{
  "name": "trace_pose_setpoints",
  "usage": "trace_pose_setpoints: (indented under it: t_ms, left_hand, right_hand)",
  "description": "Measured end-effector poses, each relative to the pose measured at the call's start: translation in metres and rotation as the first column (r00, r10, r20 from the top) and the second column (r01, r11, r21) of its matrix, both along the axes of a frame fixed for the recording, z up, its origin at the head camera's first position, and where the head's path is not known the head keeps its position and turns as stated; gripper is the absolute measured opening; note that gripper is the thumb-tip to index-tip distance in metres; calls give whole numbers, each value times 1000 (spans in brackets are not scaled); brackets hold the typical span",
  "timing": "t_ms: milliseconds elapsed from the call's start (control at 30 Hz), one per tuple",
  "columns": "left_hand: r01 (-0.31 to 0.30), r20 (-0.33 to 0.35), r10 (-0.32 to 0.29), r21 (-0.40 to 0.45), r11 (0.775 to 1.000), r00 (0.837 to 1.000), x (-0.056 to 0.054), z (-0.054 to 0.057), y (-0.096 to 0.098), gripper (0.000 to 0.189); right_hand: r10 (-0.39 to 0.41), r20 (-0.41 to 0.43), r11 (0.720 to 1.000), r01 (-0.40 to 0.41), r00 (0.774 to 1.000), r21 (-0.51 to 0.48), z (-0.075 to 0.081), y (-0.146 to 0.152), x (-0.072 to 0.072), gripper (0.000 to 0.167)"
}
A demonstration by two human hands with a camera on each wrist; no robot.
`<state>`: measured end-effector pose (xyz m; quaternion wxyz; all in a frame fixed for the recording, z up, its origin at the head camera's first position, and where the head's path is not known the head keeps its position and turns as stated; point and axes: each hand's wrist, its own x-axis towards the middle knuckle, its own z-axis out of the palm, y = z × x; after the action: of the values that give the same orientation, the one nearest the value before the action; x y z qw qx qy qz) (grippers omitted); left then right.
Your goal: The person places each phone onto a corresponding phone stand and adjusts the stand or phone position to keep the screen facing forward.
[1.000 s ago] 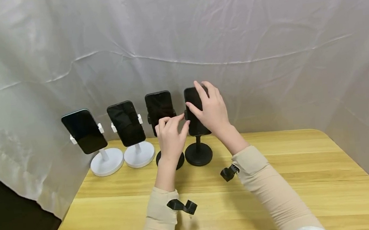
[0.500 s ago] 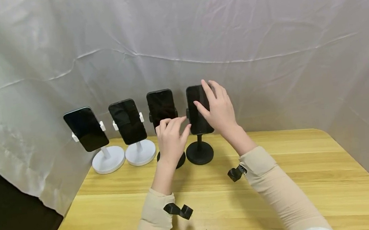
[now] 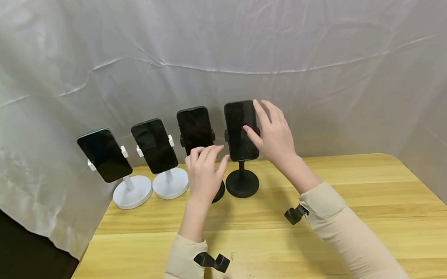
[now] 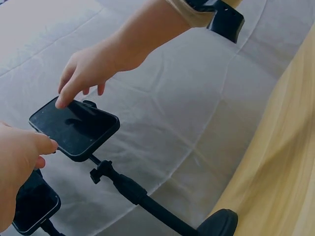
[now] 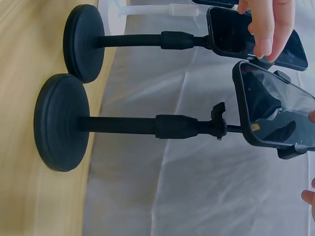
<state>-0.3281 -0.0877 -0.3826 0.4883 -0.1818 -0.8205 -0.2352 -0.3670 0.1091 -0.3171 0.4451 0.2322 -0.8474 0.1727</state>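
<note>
A dark smartphone [image 3: 236, 133] stands upright in a black phone stand [image 3: 242, 184], the rightmost of the row in the head view. My right hand [image 3: 277, 140] is at its right edge, fingers spread and thumb overlapping the screen. My left hand [image 3: 203, 175] hovers at lower left, fingers loosely bent, holding nothing and partly covering the neighbouring phone [image 3: 195, 126]. In the left wrist view, the right thumb hangs over the glossy phone screen [image 4: 81, 130]. In the right wrist view, the left fingertips are close to the phone's clamp [image 5: 293, 151] and edge.
Further left, two phones [image 3: 104, 154] [image 3: 154, 146] sit tilted in white stands [image 3: 132, 192] [image 3: 171, 183]. All stands line the back of the wooden table [image 3: 340, 236]. A grey curtain [image 3: 297, 27] hangs close behind. Each wrist wears a small black camera [image 3: 297, 214].
My right hand has drawn to the right, from across the screen to the phone's right edge. My left hand has dropped slightly away from the left clamp. The phone stays in its stand.
</note>
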Motion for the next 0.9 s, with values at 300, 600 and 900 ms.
trace_pose_setpoints:
  t_ms: [300,600,900]
  left_hand:
    - [-21,33,21,-23,1000,999,7,-3,-10,26]
    - [-40,101,48,-82,996,994,14,-11,-17,31]
    - [-62,213,95,-155,986,972,26,-22,-19,47]
  right_hand:
    - [-5,-24,1000,5,1000,2,-14,11,6,64]
    - [0,-22,1000,0,1000,-5,-31,24,15,62]
    - [-2,2,1000,3,1000,-11,-53,43,27,65]
